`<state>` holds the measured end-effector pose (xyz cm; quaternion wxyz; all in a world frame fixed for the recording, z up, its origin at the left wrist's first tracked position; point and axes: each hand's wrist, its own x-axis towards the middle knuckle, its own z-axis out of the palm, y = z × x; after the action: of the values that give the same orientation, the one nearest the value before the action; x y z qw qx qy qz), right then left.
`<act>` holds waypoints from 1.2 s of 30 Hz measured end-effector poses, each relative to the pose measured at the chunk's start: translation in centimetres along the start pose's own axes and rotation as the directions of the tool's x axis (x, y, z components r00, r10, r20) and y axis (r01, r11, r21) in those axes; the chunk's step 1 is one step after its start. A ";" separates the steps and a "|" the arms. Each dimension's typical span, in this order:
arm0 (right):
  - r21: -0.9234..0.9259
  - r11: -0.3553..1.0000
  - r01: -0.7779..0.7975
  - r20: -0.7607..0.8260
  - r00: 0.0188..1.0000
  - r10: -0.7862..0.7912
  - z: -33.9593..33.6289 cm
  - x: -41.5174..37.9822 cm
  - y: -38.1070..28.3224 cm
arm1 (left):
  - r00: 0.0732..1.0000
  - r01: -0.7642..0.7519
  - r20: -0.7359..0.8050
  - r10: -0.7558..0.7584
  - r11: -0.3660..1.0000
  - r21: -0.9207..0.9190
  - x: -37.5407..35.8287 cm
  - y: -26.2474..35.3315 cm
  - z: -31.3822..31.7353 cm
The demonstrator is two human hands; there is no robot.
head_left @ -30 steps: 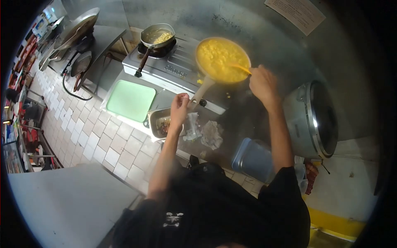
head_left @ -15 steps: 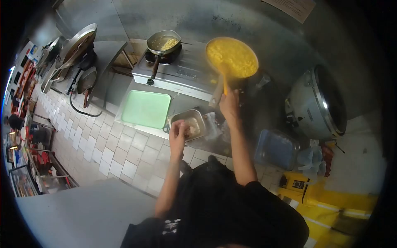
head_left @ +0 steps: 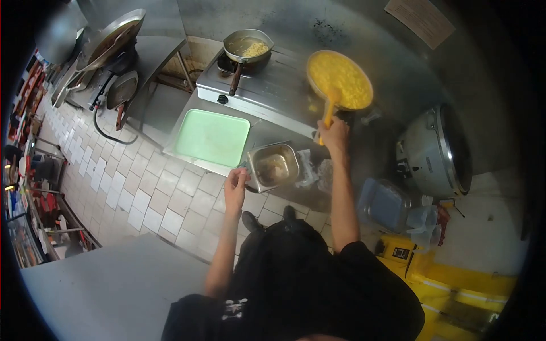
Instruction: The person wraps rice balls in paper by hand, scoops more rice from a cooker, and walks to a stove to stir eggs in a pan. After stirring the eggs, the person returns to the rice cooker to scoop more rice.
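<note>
Stirring step — right hand (head_left: 334,135) is gripping orange spatula (head_left: 328,113) in round yellow-filled pan (head_left: 340,79); left hand (head_left: 235,190), fingers loosely curled, is touching rectangular steel container (head_left: 273,166) — next needs steady stirring.

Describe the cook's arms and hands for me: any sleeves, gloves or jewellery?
Both arms are bare from the short black sleeves down. The left hand and right hand wear no gloves, and no watch or rings can be made out at this size. The black top carries a small white emblem.
</note>
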<state>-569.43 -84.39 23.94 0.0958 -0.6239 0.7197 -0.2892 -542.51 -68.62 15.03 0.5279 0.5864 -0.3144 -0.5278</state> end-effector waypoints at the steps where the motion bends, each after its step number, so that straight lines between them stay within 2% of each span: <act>1: 0.037 0.999 0.022 0.014 1.000 -0.023 -0.1 0.1 0.1 | 1.000 0.001 -0.013 -0.001 1.000 -0.007 0.0 -0.1 -0.1; 5: 0.065 0.996 0.056 0.040 0.997 -0.058 -1.0 0.1 -0.3 | 1.000 -0.017 -0.019 0.017 1.000 0.011 -0.2 -1.1 -0.4; 7: 0.266 0.925 -0.272 0.310 0.933 0.185 -3.1 -0.1 -1.8 | 0.999 -0.023 -0.028 0.024 0.999 0.045 -0.7 -1.8 -0.5; 10: 0.251 0.920 -0.299 0.330 0.921 0.209 -5.0 -0.6 -1.6 | 0.997 -0.012 -0.079 0.016 0.999 0.049 -2.7 -2.7 -0.3; 11: 0.258 0.921 -0.293 0.346 0.918 0.196 -4.0 -0.5 0.3 | 0.993 0.005 -0.122 0.002 0.998 0.064 -3.8 -3.1 -0.2; 12: 0.356 0.922 -0.154 0.178 0.980 0.095 -1.9 -0.6 3.6 | 0.990 0.008 -0.140 0.001 0.998 0.068 -5.2 -3.8 -0.2; 13: 0.428 0.904 0.000 -0.005 1.000 0.003 -0.2 -0.6 6.2 | 0.980 0.015 -0.199 -0.001 0.997 0.069 -6.7 -4.7 -0.1; 14: 0.437 0.899 0.002 0.009 1.000 -0.007 0.6 -1.4 7.6 | 0.966 0.021 -0.260 -0.002 0.997 0.070 -8.4 -5.8 -0.1; 16: 0.723 0.683 -0.108 0.008 0.989 0.147 1.8 -4.5 9.9 | 0.915 0.047 -0.404 -0.002 0.994 0.101 -12.5 -10.8 -0.5; 18: 0.707 0.606 -0.364 0.308 0.930 0.199 3.2 -9.0 12.2 | 0.817 0.171 -0.566 -0.112 0.984 0.052 -18.8 -14.7 0.8; 20: 0.651 0.754 -0.092 0.229 0.970 -0.079 4.5 -15.0 13.8 | 0.729 0.259 -0.655 -0.198 0.966 -0.005 -26.7 -20.8 1.9; 21: 0.666 0.745 -0.030 0.329 0.909 -0.257 6.2 -18.0 15.8 | 0.576 0.342 -0.796 -0.183 0.939 0.031 -30.8 -29.1 2.1; 22: 0.617 0.770 -0.164 0.578 0.759 -0.301 7.0 -21.0 17.0 | 0.578 0.377 -0.766 -0.281 0.925 -0.054 -34.8 -28.8 4.0; 23: 0.517 0.853 -0.079 0.693 0.623 -0.362 8.4 -24.5 18.6 | 0.486 0.472 -0.784 -0.386 0.871 -0.137 -39.2 -32.6 5.1; 24: 0.508 0.845 -0.168 0.816 0.410 -0.409 7.8 -27.6 18.6 | 0.433 0.437 -0.784 -0.445 0.864 -0.250 -43.4 -32.8 7.5; 25: 0.540 0.838 0.070 0.819 0.187 -0.543 6.6 -29.9 18.0 | 0.315 0.462 -0.798 -0.514 0.818 -0.344 -47.8 -37.7 8.8; 26: 0.560 0.825 0.082 0.829 -0.036 -0.559 7.5 -33.0 19.0 | 0.469 0.688 -0.857 -0.214 0.697 0.203 -53.9 -51.0 9.2; 27: 0.576 0.787 0.221 0.812 -0.262 -0.521 6.9 -35.1 17.4 | 0.378 0.659 -0.845 -0.377 0.751 -0.041 -56.9 -51.1 11.3; 28: 0.595 0.723 0.352 0.784 -0.452 -0.426 6.2 -37.3 16.4 | 0.274 0.601 -0.804 -0.528 0.747 -0.285 -59.8 -50.2 13.5; 29: 0.624 0.686 0.373 0.763 -0.481 -0.433 6.5 -39.6 15.9 | 0.187 0.480 -0.756 -0.627 0.730 -0.487 -61.8 -49.9 14.7; 31: 0.734 0.502 0.457 0.671 -0.601 -0.434 7.2 -46.0 15.6 | 0.084 0.171 -0.575 -0.814 0.580 -0.796 -67.2 -50.9 16.6; 32: 0.754 0.473 0.456 0.649 -0.630 -0.427 8.4 -49.4 15.9 | 0.072 0.001 -0.457 -0.887 0.458 -0.889 -70.0 -51.3 16.9; 33: 0.731 0.494 0.471 0.675 -0.610 -0.416 10.4 -51.9 16.6 | 0.059 -0.037 -0.452 -0.890 0.450 -0.892 -72.0 -49.8 16.8; 34: 0.705 0.510 0.493 0.701 -0.592 -0.397 12.0 -54.0 17.6 | 0.244 0.002 -0.465 -0.851 0.480 -0.877 -73.0 -48.0 16.7; 35: 0.614 0.591 0.523 0.775 -0.538 -0.330 12.7 -55.9 18.5 | 0.421 0.021 -0.456 -0.784 0.511 -0.859 -74.2 -46.2 16.6; 36: 0.513 0.653 0.556 0.839 -0.484 -0.248 13.7 -57.3 19.6 | 0.474 0.001 -0.460 -0.751 0.523 -0.852 -75.7 -43.2 16.0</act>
<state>-567.43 -32.77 -10.49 0.4151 -0.8309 0.0628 0.3651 -584.45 7.44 -2.52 0.6495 0.5332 0.3688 -0.3972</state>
